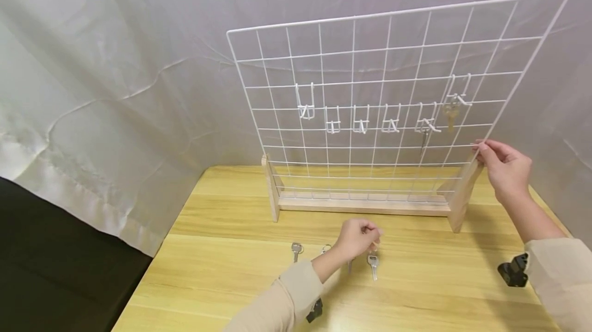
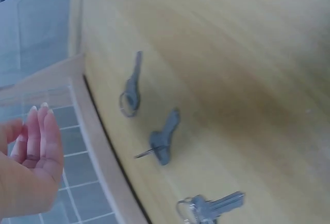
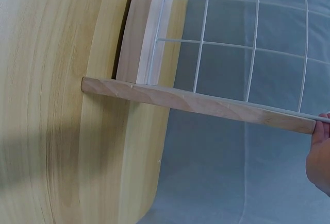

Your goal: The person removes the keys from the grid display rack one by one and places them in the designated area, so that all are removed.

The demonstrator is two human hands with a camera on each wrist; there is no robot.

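Observation:
My right hand (image 1: pixel 509 170) grips the right edge of a white wire grid panel (image 1: pixel 391 13) where it meets the wooden stand (image 1: pixel 363 207). In the right wrist view, those fingers (image 3: pixel 320 136) are partly cut off at the frame's edge. Over the table, my left hand (image 1: pixel 358 237) hovers with loosely bent fingers, and nothing shows between them. Just below it lies a silver key (image 1: pixel 372 266) with a ring. Another key (image 1: pixel 297 251) rests farther left, and others are partly hidden by the hand and wrist. The left wrist view shows a ringed key (image 2: pixel 133 92) on the wood.
Several white hooks (image 1: pixel 361 125) are fixed on the grid. A gold-coloured key (image 1: pixel 451 112) hangs from the upper right hook, and a darker key (image 1: pixel 423 142) from the one beside it. Grey curtain (image 1: pixel 152 39) surrounds the wooden table (image 1: pixel 217 265).

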